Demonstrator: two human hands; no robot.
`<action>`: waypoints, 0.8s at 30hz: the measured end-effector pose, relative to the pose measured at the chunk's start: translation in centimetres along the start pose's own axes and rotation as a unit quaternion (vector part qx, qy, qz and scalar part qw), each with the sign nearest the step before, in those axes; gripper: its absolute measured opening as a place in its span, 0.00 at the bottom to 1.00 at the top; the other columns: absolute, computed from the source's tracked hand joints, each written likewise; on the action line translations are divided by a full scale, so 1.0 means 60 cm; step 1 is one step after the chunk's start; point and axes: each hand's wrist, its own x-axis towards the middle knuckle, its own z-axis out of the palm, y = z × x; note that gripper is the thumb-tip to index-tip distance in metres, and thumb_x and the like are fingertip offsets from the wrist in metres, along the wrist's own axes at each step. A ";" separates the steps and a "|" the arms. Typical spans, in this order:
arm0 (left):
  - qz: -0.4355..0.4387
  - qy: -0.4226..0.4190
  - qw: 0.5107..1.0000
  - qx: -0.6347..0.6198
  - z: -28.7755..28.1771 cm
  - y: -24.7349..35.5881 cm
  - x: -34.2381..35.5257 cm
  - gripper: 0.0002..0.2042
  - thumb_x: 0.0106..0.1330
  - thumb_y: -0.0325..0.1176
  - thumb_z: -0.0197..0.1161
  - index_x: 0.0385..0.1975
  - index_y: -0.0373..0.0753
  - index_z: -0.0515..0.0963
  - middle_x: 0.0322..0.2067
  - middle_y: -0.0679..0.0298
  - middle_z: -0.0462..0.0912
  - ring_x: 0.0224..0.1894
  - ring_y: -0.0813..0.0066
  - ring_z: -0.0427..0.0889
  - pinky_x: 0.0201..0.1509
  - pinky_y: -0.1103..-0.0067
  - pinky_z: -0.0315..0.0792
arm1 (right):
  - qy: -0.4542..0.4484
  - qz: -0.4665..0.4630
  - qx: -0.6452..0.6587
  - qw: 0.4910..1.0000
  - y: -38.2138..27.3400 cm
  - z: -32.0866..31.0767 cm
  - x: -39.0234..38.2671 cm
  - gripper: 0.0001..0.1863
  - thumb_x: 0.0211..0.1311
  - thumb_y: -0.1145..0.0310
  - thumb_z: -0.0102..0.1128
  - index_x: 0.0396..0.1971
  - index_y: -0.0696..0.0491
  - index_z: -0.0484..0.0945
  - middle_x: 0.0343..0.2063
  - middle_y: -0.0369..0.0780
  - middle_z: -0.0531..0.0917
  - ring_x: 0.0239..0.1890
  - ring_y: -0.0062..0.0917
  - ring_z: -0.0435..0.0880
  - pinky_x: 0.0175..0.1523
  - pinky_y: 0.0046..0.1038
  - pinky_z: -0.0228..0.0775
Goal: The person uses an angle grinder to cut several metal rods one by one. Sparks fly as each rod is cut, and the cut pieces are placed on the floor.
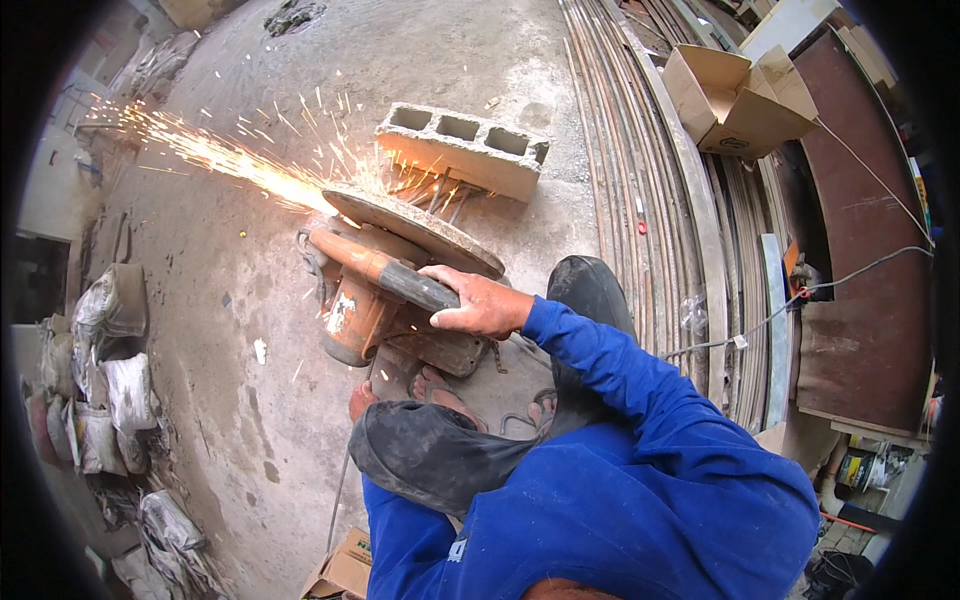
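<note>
Orange cut-off saw on concrete floor beside hollow block, sparks streaming leftward, right hand wrapped around its black handle, left hand mostly hidden by knee, grip unclear

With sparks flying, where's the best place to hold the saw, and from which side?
I'd take the black grip on the handle of the saw, curling the fingers round it from the person's right, as the right hand does. Its slim bar slants toward that side, apart from the disc, while the sparks stream off left.
</note>
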 end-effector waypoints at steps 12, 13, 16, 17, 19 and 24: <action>0.041 0.048 0.997 -0.055 0.055 -0.060 0.036 0.20 0.73 0.46 0.47 0.39 0.33 0.78 0.38 0.43 0.81 0.45 0.38 0.77 0.47 0.54 0.69 | -0.018 0.011 0.015 1.000 -0.004 -0.003 -0.002 0.39 0.57 0.56 0.63 0.65 0.58 0.60 0.55 0.52 0.75 0.59 0.40 0.74 0.64 0.35 0.63; 0.053 0.047 0.996 -0.060 0.057 -0.063 0.039 0.20 0.73 0.46 0.47 0.39 0.33 0.78 0.38 0.43 0.81 0.45 0.38 0.77 0.47 0.54 0.69 | -0.009 0.002 0.011 1.000 -0.004 -0.002 -0.002 0.39 0.56 0.57 0.63 0.65 0.58 0.60 0.53 0.53 0.76 0.57 0.41 0.76 0.62 0.36 0.64; 0.043 0.002 0.999 -0.033 0.049 -0.067 0.040 0.20 0.73 0.46 0.47 0.39 0.35 0.79 0.38 0.43 0.81 0.45 0.38 0.78 0.46 0.53 0.69 | 0.006 -0.014 0.002 1.000 -0.003 0.000 -0.002 0.39 0.56 0.58 0.63 0.64 0.59 0.61 0.51 0.54 0.77 0.55 0.42 0.77 0.61 0.36 0.65; 0.031 -0.003 0.999 -0.033 0.047 -0.066 0.038 0.20 0.73 0.47 0.47 0.39 0.35 0.79 0.38 0.43 0.81 0.45 0.38 0.78 0.46 0.53 0.70 | 0.009 -0.015 -0.002 1.000 -0.002 0.000 -0.002 0.39 0.55 0.58 0.63 0.64 0.59 0.61 0.51 0.54 0.77 0.55 0.42 0.78 0.61 0.36 0.66; 0.019 -0.009 1.000 -0.021 0.043 -0.064 0.036 0.20 0.73 0.47 0.46 0.40 0.36 0.79 0.38 0.44 0.81 0.45 0.39 0.78 0.46 0.53 0.70 | 0.007 -0.014 0.003 1.000 -0.001 0.001 -0.002 0.39 0.55 0.57 0.63 0.64 0.58 0.61 0.52 0.54 0.77 0.55 0.42 0.77 0.61 0.36 0.65; 0.072 0.004 0.997 0.022 0.052 -0.079 0.041 0.20 0.73 0.46 0.45 0.41 0.37 0.80 0.39 0.44 0.82 0.45 0.40 0.78 0.47 0.54 0.71 | 0.004 -0.015 0.006 1.000 0.002 0.001 -0.003 0.39 0.55 0.57 0.63 0.64 0.58 0.60 0.52 0.54 0.77 0.55 0.43 0.77 0.61 0.37 0.65</action>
